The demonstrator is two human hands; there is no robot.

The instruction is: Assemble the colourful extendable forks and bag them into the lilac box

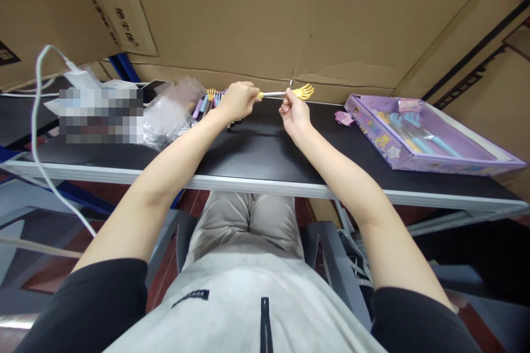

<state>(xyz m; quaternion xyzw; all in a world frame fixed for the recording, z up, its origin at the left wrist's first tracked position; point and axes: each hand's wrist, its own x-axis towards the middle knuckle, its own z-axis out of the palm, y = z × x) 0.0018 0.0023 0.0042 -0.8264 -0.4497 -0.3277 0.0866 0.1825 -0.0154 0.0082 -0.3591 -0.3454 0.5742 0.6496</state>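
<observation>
Stretched level between my two hands is a back scratcher with a yellow claw head and a thin metal rod. My left hand is wrapped round its handle end, which is mostly hidden by the fingers. With a pinch of thumb and finger, my right hand grips the rod just beside the claw, which points right. Close behind my left wrist lie several more back scratchers in yellow, blue and purple, partly covered by the arm.
Crumpled clear plastic bags lie to the left, near a white charger with its cable. A purple display box holding blue and yellow back scratchers stands on the right, a pink wrapper beside it. Cardboard walls the black table's back.
</observation>
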